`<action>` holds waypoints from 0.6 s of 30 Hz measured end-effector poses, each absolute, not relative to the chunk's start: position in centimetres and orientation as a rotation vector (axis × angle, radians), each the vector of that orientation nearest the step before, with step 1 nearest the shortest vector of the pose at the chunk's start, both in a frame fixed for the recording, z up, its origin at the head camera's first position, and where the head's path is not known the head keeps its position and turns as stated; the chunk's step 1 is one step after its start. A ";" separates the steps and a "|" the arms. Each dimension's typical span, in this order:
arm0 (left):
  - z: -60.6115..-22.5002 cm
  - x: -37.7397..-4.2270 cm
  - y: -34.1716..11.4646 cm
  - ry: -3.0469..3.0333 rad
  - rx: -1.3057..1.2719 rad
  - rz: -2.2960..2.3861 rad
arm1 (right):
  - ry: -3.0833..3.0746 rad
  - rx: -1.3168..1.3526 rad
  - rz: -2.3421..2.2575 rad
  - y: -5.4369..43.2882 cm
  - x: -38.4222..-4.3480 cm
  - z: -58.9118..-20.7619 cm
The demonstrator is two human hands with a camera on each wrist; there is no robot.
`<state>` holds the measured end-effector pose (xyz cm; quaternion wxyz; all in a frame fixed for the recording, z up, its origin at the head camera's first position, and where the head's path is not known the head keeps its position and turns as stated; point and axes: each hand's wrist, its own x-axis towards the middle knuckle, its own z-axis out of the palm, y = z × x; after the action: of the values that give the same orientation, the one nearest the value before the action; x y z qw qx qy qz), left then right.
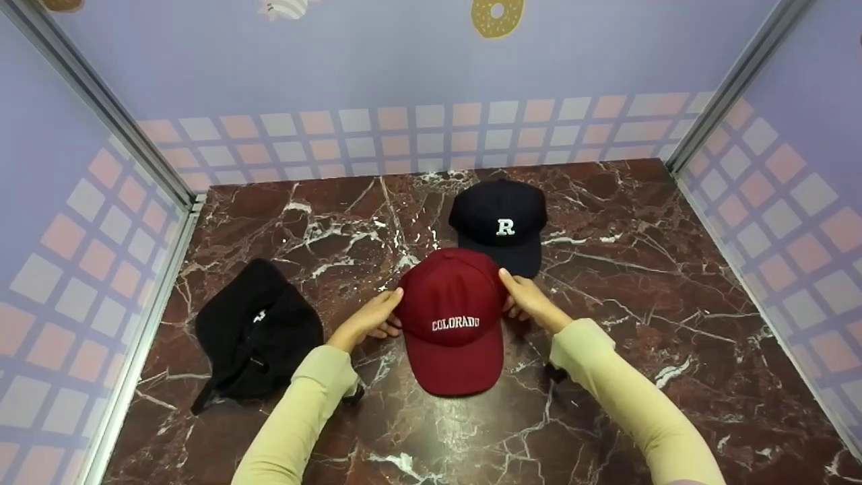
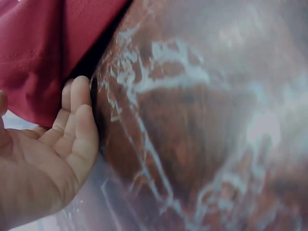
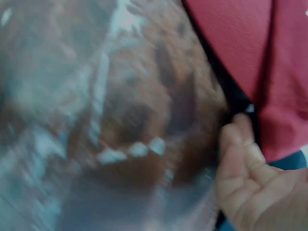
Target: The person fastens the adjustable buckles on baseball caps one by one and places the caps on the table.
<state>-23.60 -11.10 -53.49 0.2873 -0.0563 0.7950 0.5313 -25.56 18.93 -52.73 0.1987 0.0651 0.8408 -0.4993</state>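
A floppy black hat (image 1: 259,330) lies on the tabletop (image 1: 673,303). Next, the left hand (image 1: 374,318) pinches one side of the red cap (image 1: 451,293), which is in the middle, brim toward the person. A dark blue cap (image 1: 500,212) lies just behind it. The right hand (image 1: 531,298) pinches the red cap's other side.

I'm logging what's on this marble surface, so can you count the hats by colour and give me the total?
Red: 1, the COLORADO cap
Dark navy: 1, the cap with the white R
Black: 1, the hat at the left of the head view
Total: 3 hats
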 end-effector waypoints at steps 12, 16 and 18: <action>-50.8 -25.9 -11.5 2.801 -0.185 1.502 | 2.919 -0.148 -1.160 18.6 -27.7 -48.1; -50.3 -26.6 -10.8 2.696 -0.080 1.752 | 2.835 -0.308 -1.169 17.4 -28.1 -47.6; -50.3 -26.8 -10.3 2.633 -0.002 1.773 | 2.794 -0.366 -1.144 16.7 -28.2 -47.5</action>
<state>-26.80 -10.30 -50.26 -0.0166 -0.0006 0.8294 0.5585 -28.22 16.73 -47.51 0.0500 -0.1202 0.9176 -0.3756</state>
